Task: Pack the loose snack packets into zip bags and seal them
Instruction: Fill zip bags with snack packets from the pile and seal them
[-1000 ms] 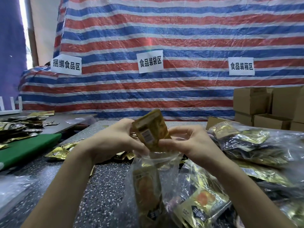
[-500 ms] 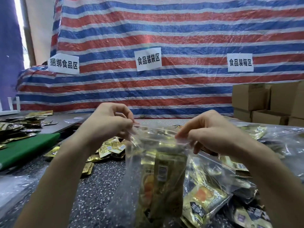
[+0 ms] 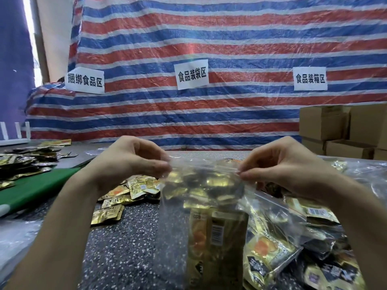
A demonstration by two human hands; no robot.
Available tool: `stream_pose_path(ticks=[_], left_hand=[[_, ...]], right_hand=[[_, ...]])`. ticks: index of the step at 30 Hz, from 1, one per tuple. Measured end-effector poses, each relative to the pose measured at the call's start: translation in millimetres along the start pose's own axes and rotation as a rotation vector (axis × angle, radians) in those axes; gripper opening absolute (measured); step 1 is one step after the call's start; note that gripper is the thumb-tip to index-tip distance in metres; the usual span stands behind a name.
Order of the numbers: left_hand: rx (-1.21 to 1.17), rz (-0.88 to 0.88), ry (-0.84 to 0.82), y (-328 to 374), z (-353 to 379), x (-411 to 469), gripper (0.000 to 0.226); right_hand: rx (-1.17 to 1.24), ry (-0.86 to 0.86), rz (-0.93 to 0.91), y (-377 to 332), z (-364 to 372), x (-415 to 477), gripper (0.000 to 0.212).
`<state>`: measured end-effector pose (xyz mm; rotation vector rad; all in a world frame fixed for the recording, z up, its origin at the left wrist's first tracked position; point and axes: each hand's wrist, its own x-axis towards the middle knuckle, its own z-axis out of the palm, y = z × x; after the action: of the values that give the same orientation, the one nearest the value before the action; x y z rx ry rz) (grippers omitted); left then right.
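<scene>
Above the speckled table (image 3: 125,248), both hands' fingers (image 3: 161,164) pinch the apparently unsealed zip bag (image 3: 201,206) top, packets (image 3: 217,231) hanging below.

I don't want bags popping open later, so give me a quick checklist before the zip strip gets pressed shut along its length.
1. Left hand pinches one end of the zip bag top: ok.
2. Right hand pinches the other end: ok.
3. Top edge stretched straight between them: ok.
4. Snack packets sit below the strip: ok.
5. Strip tracks aligned: cannot tell.
6. Air squeezed out: cannot tell.
</scene>
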<state>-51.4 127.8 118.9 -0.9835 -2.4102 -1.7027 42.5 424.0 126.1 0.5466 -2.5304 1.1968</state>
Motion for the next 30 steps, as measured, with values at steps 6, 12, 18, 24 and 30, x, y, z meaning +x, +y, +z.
stream_pose_path(ticks=[6,12,18,24,30], left_hand=[[-0.058,0.119,0.116,7,-12,-7,0.022],[0.123,0.005,0.008,5,-11,-7,0.018],[0.343,0.058,0.011,13,-12,-8,0.017],[0.214,0.139,0.06,10,-8,-6,0.009],[0.25,0.243,0.002,22,8,-7,0.007]], right_hand=[[0.239,0.076,-0.033,3,-5,0,0.034],[0.163,0.026,0.101,16,-3,2,0.02],[0.087,-0.005,0.17,15,0,5,0.019],[0.04,0.018,0.189,12,9,8,0.019],[-0.262,0.01,0.123,-15,13,4,0.036]])
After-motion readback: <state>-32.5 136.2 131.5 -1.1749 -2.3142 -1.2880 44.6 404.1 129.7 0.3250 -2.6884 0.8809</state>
